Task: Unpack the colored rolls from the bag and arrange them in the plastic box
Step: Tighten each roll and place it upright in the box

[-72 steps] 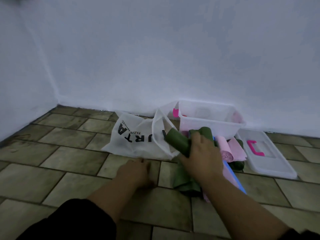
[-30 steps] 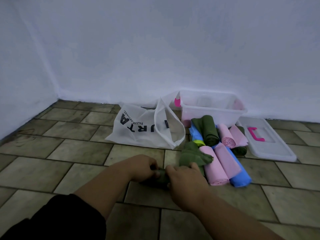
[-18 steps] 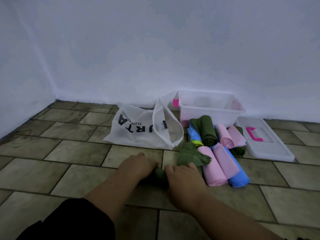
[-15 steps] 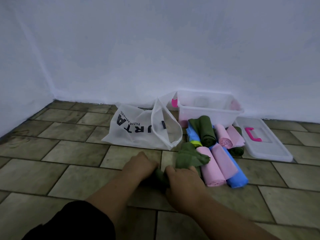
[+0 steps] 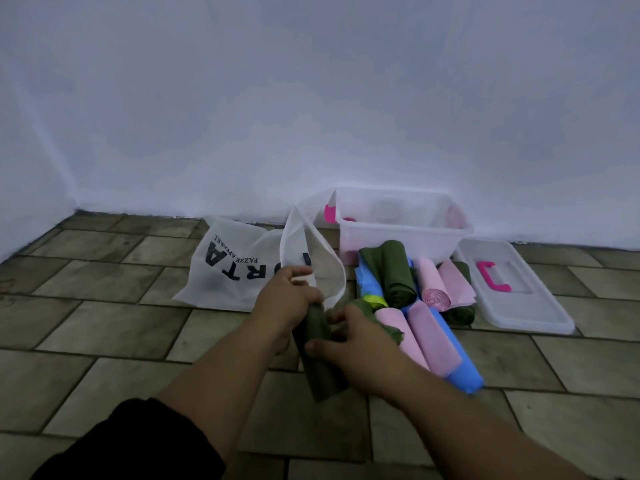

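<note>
Dark green roll (image 5: pixel 320 355) lifted off the tiled floor (image 5: pixel 104 327), tilted, upper end toward the bag, lower end toward the camera. Gripped at both ends: left hand (image 5: pixel 289 299) curled tight around the top, fingers wrapped; right hand (image 5: pixel 356 344) closed over the middle, thumb (image 5: pixel 313 348) pressed on the near side. Loose green tail of the same material bunched under the right hand's far edge.

Compared with half a second back: roll then lay low between both hands pressed down near the floor; now raised and swung more upright, left hand higher and nearer the bag mouth.

Just right of the hands, heap of rolls on the floor: two pink rolls (image 5: pixel 426 337) side by side over a long blue roll (image 5: pixel 460 372); behind them another green roll (image 5: pixel 394 271), a second blue one with a yellow band (image 5: pixel 372 299), a pink roll (image 5: pixel 434 285) showing its spiral end, one more green partly hidden at the far right of the heap.

White bag (image 5: pixel 242 268) with black lettering lying on its side, left of the heap, mouth open toward the rolls, touching the left hand.

Clear plastic box (image 5: pixel 398 230) against the white wall (image 5: pixel 311 98), behind the heap, something pink faintly visible inside; contents otherwise unclear. Lid (image 5: pixel 519 292) with pink handle flat on the floor to the right of the box.

Black sleeve (image 5: pixel 131 441) on the left arm.
</note>
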`<state>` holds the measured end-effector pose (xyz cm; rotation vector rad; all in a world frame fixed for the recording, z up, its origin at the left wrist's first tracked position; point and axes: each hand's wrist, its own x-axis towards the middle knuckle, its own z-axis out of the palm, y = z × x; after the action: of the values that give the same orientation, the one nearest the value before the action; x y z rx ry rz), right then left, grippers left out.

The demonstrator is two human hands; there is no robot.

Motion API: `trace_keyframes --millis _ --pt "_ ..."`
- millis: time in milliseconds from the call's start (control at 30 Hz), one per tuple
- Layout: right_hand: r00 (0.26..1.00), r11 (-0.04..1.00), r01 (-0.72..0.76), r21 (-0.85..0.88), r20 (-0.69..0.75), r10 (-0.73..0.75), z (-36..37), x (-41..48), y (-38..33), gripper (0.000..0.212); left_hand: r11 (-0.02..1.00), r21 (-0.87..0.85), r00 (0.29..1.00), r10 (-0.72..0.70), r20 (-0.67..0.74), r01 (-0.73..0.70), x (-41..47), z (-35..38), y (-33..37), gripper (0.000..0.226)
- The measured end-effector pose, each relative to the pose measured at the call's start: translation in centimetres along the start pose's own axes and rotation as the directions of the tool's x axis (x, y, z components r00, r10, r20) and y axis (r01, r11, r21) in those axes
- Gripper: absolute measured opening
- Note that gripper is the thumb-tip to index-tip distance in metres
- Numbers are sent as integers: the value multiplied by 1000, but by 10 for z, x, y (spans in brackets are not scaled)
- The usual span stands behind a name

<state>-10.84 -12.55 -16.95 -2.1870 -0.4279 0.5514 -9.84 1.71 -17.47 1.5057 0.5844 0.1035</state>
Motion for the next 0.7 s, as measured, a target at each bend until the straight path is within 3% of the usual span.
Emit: trace_keyframes --millis 100,233,300,367,433,567,633,700 --pt "1000 999 11 38 -8 -11 -36 16 -11 36 998 -45 999 46 2 -46 19 22 28 32" --pt "997 953 -78 292 6 80 -94 46 -15 25 989 -47 990 139 -38 -141 54 45 65 5" --pt "994 918 -83 388 -34 105 -126 65 -17 19 973 110 978 205 -31 -201 75 54 79 20" --pt "988 882 -45 469 -108 108 -155 84 -22 11 892 376 966 254 46 -252 93 65 86 46" --pt "963 873 5 487 -237 127 -181 111 -22 11 803 536 965 222 136 -260 106 75 89 59" --pt "904 981 -96 166 -397 155 -203 174 -13 38 643 729 972 146 186 -236 122 86 89 59" --pt "921 981 -183 -67 -361 147 -197 197 -11 41 576 784 972 143 184 -233 130 88 86 54" --pt "952 897 -240 -372 -270 143 -185 216 -12 43 533 809 968 166 186 -247 134 88 82 58"
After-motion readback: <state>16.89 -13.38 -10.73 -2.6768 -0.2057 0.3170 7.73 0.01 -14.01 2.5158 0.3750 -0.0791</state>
